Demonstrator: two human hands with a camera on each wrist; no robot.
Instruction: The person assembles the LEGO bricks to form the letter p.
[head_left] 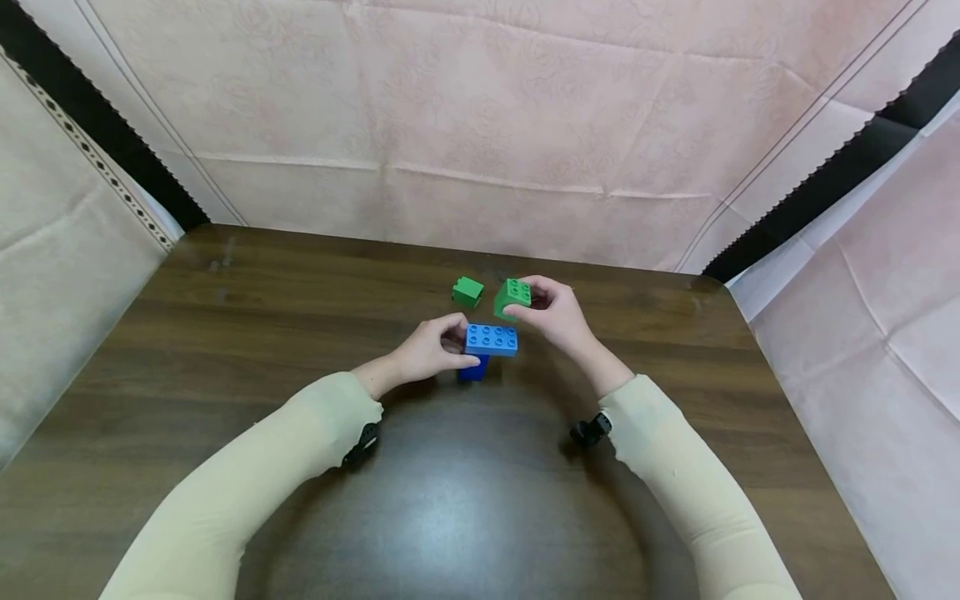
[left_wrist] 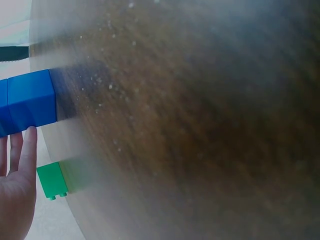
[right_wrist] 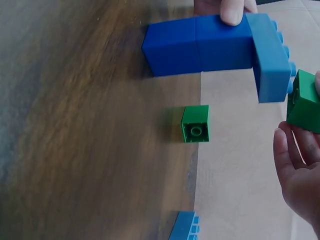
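Observation:
My left hand (head_left: pixel 433 348) grips a stack of two dark blue bricks (right_wrist: pixel 200 46) from its left side. Across the stack's top lies a longer, lighter blue brick (head_left: pixel 491 340), studs up, jutting out to the right. The stack stands upright on the table. Between thumb and fingers, my right hand (head_left: pixel 553 312) holds a green brick (head_left: pixel 512 296), studs up. In the right wrist view this green brick is close over the jutting end of the long brick. A second green brick (head_left: pixel 467 292) lies on its side on the table behind the stack.
The brown wooden table (head_left: pixel 247 333) ends at a pale cloth wall (head_left: pixel 480 125) at the back. Another light blue brick (right_wrist: pixel 185 227) lies on the table at the bottom of the right wrist view. In the head view that one is hidden.

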